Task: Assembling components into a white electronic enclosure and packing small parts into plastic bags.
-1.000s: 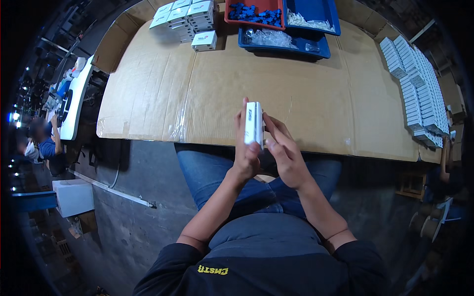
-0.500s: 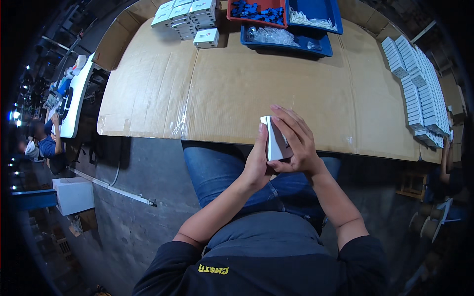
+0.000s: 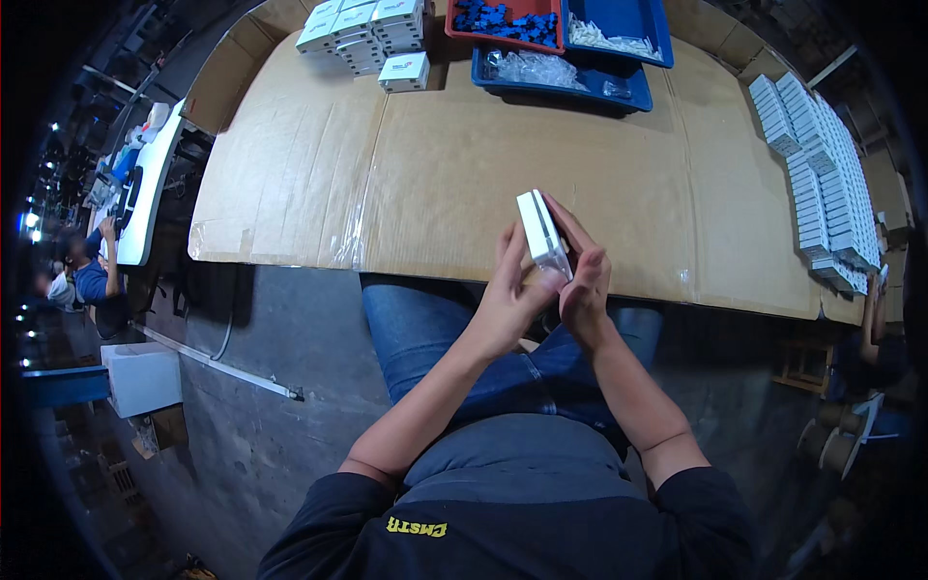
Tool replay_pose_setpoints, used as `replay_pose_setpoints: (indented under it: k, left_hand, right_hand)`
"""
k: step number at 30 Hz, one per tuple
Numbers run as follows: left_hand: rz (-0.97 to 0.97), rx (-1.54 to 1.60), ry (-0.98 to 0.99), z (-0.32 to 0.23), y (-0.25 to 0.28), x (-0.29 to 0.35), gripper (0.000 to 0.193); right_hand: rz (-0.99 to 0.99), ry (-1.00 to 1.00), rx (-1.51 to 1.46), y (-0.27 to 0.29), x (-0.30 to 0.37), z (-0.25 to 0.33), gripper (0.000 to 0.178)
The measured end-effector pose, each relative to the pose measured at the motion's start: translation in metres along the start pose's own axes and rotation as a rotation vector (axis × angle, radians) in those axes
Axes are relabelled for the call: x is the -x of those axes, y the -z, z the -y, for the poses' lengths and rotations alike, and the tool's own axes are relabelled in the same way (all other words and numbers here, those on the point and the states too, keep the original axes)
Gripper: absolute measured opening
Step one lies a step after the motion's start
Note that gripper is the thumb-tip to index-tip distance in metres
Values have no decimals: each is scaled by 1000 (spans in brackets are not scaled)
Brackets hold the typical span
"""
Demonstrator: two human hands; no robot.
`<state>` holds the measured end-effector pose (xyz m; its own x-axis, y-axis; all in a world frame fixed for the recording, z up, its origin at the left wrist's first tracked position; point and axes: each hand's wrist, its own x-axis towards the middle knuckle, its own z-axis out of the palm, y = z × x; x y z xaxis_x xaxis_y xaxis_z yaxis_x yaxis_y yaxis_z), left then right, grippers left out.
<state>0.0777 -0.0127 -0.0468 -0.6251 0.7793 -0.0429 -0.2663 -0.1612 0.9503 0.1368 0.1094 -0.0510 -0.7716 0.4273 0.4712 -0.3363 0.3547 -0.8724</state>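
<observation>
Brown cardboard (image 3: pixel 464 184) spreads before us, its near edge running just past our lap (image 3: pixel 411 333). Closest in, our left hand (image 3: pixel 512 304) pinches the white box (image 3: pixel 535 224), thumb at its near end, fingers against its left side. Our right hand (image 3: pixel 586 304) lies along the other side; its thumb stands off, and we cannot tell how firmly those fingers press. We have the box tilted, narrow face up, above the cardboard's near edge. Should our left thumb slip while the right gives little support, we judge the box could drop to our lap or the floor (image 3: pixel 271 329). Squeezing too hard might dent it, and uneven pressure could strain the seam along that face. Farther out, a lone box (image 3: pixel 404 72) sits just before the stack (image 3: pixel 362 41); a careless reach could topple the upper ones. Beside them, a front tray (image 3: pixel 561 99) holds clear plastic, with a red tray (image 3: pixel 483 41) of blue parts and a blue tray (image 3: pixel 666 39) of white parts behind; a knock could mix them. Well beyond, left, a person (image 3: pixel 92 280) is at a white table (image 3: pixel 150 217).
</observation>
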Motion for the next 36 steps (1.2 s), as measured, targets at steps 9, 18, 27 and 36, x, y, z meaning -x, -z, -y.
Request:
replay_pose_setpoints:
  k: [9, 18, 27, 36]
  left_hand:
    - [-191, 288, 74, 1, 9, -11, 73]
    - [-298, 162, 82, 17, 3, -14, 58]
    - [-339, 227, 206, 11, -1, -16, 43]
    - [-352, 256, 249, 11, -3, -15, 38]
  right_hand:
    - [116, -116, -23, 11, -1, 1, 65]
    - [238, 110, 316, 11, 9, -18, 59]
    - [146, 117, 403, -2, 25, -29, 47]
    - [46, 249, 515, -8, 26, -33, 44]
